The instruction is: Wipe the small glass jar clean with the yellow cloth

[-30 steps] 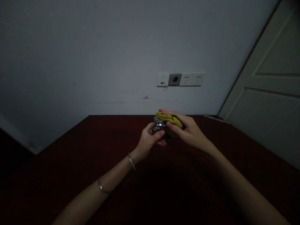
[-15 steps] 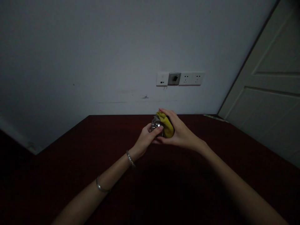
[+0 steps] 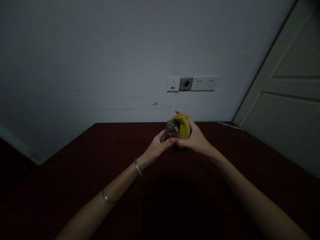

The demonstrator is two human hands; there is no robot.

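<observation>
A small clear glass (image 3: 171, 130) is held above the dark red table (image 3: 100, 173) near its far edge. My left hand (image 3: 156, 149) grips the glass from below and the left, fingers curled round it. My right hand (image 3: 193, 138) is closed on a yellow cloth (image 3: 183, 127) and presses it against the right side and top of the glass. The two hands touch at the fingertips. Two thin bangles sit on my left wrist and forearm.
A white wall rises behind the table, with a row of sockets and a switch (image 3: 192, 83). A pale panelled door (image 3: 287, 100) stands at the right. A thin flat object (image 3: 228, 125) lies at the table's far right corner. The room is dim.
My right hand has turned and lifted slightly, bringing the yellow cloth from the top of the glass round to its right side. The left hand has kept hold of the glass.
</observation>
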